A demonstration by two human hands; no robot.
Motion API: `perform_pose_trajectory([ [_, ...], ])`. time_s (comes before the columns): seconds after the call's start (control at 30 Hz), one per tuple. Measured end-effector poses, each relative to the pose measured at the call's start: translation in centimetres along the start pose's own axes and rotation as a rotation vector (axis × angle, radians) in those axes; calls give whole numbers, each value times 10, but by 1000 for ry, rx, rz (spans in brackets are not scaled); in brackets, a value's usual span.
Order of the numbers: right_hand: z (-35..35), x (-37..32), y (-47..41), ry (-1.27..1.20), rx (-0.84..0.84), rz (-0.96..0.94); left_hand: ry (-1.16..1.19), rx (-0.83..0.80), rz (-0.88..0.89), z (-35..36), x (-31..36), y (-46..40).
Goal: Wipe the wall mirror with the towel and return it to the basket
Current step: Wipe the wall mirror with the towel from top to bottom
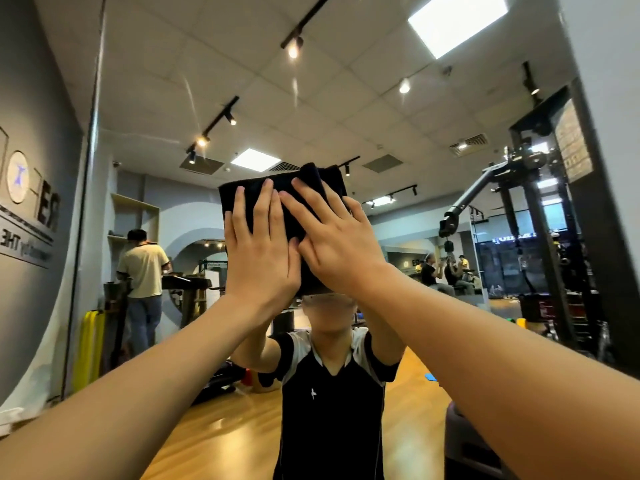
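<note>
I press the folded black cloth towel (277,216) flat on the big wall mirror (433,254) with both hands, left hand (258,251) and right hand (337,244), fingers straight. I should push evenly and rub slowly toward 6 o'clock. No basket shows.

Grey wall (38,140), left: mirror-reversed lettering, of which "THE" (7,240) could be read on the lower line; larger characters (48,211) above resembled "E8". A round emblem (18,176) bore a blue figure. The shirt (332,410) carried a small white cross mark (313,393).
</note>
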State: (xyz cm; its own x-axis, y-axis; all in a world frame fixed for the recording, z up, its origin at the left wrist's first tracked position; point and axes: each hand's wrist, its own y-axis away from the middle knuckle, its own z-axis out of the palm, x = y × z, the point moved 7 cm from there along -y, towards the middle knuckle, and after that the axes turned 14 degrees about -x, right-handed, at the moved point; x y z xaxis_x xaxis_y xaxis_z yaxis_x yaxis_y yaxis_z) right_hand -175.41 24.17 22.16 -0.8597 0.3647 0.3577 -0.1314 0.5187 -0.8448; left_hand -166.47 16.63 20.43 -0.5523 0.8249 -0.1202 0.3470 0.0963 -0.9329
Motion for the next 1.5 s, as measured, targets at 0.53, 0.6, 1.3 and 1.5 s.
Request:
perform_pose_trajectory([
  [0.53, -24, 143, 82, 63, 20, 50, 49, 16, 49, 42, 163, -28],
  [0.6, -26, 157, 92, 62, 17, 50, 51, 22, 59, 47, 181, -30],
  [1.3, -34, 271, 185, -2, -19, 186, 114, -4, 222, 83, 326, -36],
  [1.5, -33, 294, 208, 27, -42, 226, 125, -25, 275, 91, 353, -34],
])
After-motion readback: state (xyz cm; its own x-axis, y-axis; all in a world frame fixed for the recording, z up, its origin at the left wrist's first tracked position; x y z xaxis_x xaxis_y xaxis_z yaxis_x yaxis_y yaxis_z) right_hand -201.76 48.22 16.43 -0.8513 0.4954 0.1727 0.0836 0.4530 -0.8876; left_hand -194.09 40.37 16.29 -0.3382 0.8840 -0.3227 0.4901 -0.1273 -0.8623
